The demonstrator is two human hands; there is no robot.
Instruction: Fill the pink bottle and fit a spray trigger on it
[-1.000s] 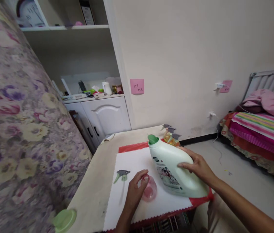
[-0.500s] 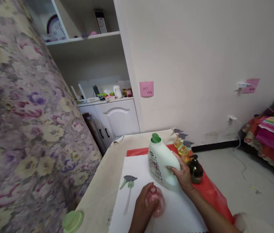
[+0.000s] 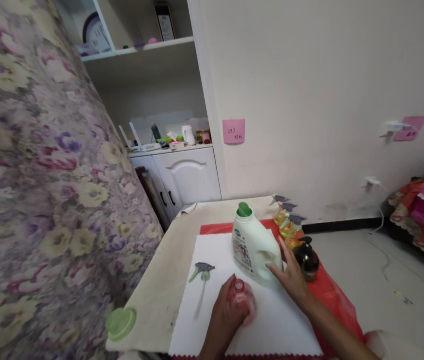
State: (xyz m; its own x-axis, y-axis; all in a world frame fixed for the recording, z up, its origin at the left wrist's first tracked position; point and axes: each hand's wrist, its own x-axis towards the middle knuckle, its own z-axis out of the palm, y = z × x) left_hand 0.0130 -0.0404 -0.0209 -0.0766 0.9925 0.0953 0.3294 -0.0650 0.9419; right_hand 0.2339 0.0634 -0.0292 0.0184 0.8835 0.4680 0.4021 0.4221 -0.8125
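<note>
My left hand [image 3: 227, 310] is wrapped round a clear pink bottle [image 3: 242, 302] with an uncapped neck, upright on the white sheet [image 3: 191, 330]. Just beyond it a pale green detergent jug [image 3: 247, 245] stands upright, its mouth uncapped and showing a green spout. At the jug's handle side is my right hand [image 3: 290, 275], thumb and fingers spread; its thumb overlaps the jug's lower edge, and I cannot tell whether it touches. Left of the bottle lies a grey and green trigger spray head [image 3: 203, 272] with its tube.
Along the table's right side stand several spray bottles [image 3: 287, 225] with yellow or orange liquid and a dark pump bottle [image 3: 307, 260], over red plastic [image 3: 334, 295]. A green cap [image 3: 120, 322] sits at the table's left edge. A floral curtain [image 3: 57, 200] hangs at left.
My right hand has loosened from the jug's handle and shifted slightly right and towards me. The jug stays in place. The left hand still holds the pink bottle. The view has shifted slightly.
</note>
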